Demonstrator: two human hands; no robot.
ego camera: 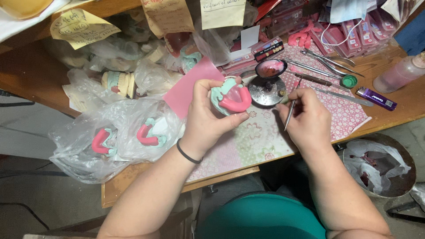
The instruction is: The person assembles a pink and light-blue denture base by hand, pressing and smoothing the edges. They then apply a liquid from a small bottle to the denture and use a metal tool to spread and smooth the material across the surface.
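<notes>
Nearest me, my left hand (208,117) grips a green dental cast (229,98) with a pink wax rim, held above the floral mat (256,137). My right hand (307,119) pinches a thin metal wax tool (290,113) just beside it.

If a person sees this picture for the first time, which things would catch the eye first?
First comes the pale green dental model with a bright pink wax rim, held up in the left hand at the centre. Next is the thin metal tool in the right hand, just right of it. Two similar pink and green models in clear plastic bags lie at the left edge of the cluttered wooden bench.
</notes>
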